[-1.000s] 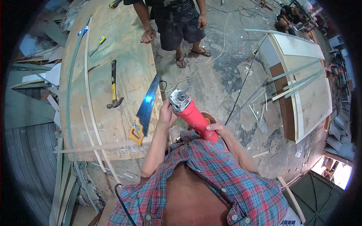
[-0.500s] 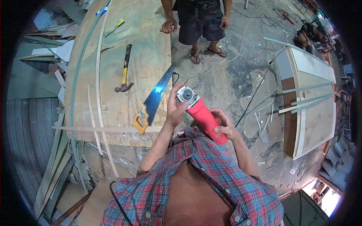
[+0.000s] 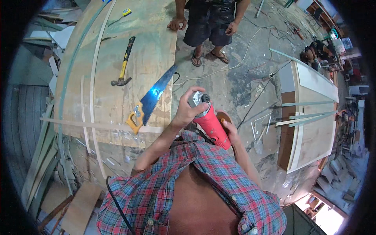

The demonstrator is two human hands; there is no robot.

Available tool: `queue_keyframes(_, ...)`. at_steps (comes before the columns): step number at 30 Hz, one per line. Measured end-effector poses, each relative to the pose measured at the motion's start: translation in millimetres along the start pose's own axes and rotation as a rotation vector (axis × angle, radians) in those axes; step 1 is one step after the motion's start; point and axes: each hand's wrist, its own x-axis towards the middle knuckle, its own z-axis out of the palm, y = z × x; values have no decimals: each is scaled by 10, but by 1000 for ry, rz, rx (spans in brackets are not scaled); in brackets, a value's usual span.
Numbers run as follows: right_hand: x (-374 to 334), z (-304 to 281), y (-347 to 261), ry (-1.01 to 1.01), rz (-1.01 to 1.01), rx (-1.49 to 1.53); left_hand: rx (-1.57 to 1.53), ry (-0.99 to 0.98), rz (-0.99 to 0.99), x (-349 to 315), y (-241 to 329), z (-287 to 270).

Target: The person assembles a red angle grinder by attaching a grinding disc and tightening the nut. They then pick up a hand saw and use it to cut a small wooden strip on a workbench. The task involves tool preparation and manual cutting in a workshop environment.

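My left hand (image 3: 187, 109) is closed around the metal head of a red angle grinder (image 3: 213, 127), thumb near its bare spindle. The grinder is tilted in front of my chest, spindle end away from me. My right hand (image 3: 232, 132) is closed beside the grinder's body, holding a round-edged, orange-brown piece (image 3: 223, 116) that looks like a disc; the fingers and the grinder partly hide it. Left of my hands, a handsaw (image 3: 156, 94) with a yellow handle lies on the plywood sheet (image 3: 156, 47). A claw hammer (image 3: 124, 64) with a black-and-yellow handle lies farther left.
Across from me stands a person in dark shorts (image 3: 209, 27), one hand on the plywood. A tape measure (image 3: 126, 12) and long wood strips (image 3: 95, 66) lie on the sheet. At right is a panelled box (image 3: 313, 121) with strips across it. A pale cord (image 3: 235, 64) trails over the floor.
The grinder has turned more upright and shifted slightly right in my left hand. My right hand has slid off the grinder's body to its side, showing more of the orange-brown piece.
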Motion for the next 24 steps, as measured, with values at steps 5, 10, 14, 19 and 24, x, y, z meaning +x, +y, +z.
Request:
queue_keyframes(5,127,-68,-215,52,-84,96,159,-1,62,14,19,-19)
queue_keyframes(10,299,319,-693,38,-414,-460,135,-4,58,-10,-44,-72)
queue_keyframes(14,384,623,-996,-64,-601,-895,200,-53,63,-20,27,-60)
queue_keyframes(19,444,659,-958,-89,-534,-735,292,-66,39,-25,205,61)
queue_keyframes(24,448,635,-887,-102,-485,-617,346,-49,148,-44,191,73)
